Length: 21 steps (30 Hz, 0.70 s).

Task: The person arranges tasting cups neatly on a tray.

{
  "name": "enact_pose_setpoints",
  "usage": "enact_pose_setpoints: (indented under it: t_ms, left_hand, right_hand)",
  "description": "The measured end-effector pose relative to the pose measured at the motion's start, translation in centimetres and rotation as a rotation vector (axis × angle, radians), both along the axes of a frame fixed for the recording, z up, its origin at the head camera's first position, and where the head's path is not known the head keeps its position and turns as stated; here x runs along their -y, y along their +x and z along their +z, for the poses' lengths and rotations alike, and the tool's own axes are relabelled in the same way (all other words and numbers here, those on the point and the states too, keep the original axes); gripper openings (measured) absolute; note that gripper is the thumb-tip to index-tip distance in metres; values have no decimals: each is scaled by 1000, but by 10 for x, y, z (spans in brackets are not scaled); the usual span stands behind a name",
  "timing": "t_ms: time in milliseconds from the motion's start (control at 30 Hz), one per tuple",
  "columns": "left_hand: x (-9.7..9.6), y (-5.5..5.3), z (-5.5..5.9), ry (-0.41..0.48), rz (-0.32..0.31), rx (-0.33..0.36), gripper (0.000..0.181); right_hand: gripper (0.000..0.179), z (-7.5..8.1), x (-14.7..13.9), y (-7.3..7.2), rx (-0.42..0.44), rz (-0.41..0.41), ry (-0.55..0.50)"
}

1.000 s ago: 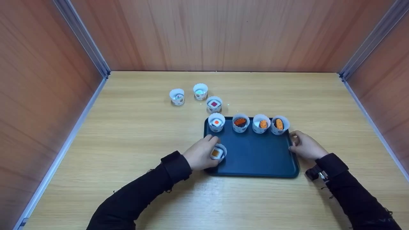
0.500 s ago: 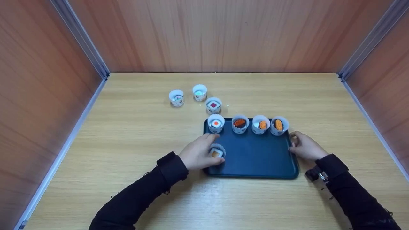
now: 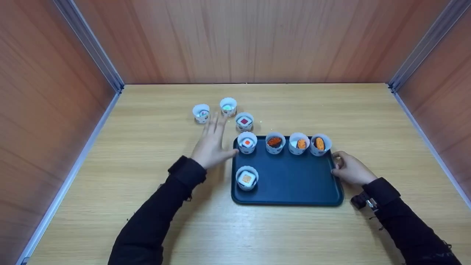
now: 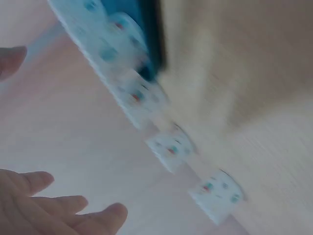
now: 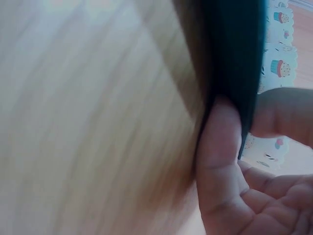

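1. Already, the front cup (image 3: 247, 178) stands upright by itself in the near left corner of the tray (image 3: 290, 180), so its placing looks done.
2. At the tray's right rim, the right hand (image 3: 349, 169) pinches the edge between thumb and finger.
3. Left of the tray, the left hand (image 3: 209, 147) hangs over the table (image 3: 147, 165), fingers straight and spread, holding nothing.
4. Along the tray's far edge stand, left to right, the dot cup (image 3: 247, 142), red cup (image 3: 275, 143), pale orange cup (image 3: 298, 143) and corner cup (image 3: 320, 144); that row seems finished.
5. Beyond, on the table, are the diamond cup (image 3: 244, 122), just past the tray, then the left cup (image 3: 201, 113) and mint cup (image 3: 228, 107). Five cups are on, three off: probably past halfway, with much of the near row unfilled.
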<state>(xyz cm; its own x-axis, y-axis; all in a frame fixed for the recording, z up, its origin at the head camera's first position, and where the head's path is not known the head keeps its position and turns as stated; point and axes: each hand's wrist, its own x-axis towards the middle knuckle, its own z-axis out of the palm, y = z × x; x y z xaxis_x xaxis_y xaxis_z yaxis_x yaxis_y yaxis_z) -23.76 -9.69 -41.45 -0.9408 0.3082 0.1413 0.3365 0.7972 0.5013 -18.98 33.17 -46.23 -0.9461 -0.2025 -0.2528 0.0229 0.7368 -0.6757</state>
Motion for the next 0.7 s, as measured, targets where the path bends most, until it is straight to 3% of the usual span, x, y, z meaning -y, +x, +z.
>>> enact_pose_setpoints:
  t_ms: [200,367,533,700]
  left_hand:
    - [11,-43,1,0,163,92,128]
    - [16,-74,5,-17,250,138,132]
    - [21,-95,2,-96,293,170,130]
    - [30,-110,-8,-142,332,223,122]
  right_hand:
    - [55,-1,0,0,-9,-1,-4]
    - [54,-1,-1,1,-10,-8,-7]
    - [54,0,-1,1,-11,-14,-13]
    - [54,0,0,2,-23,-9,-25]
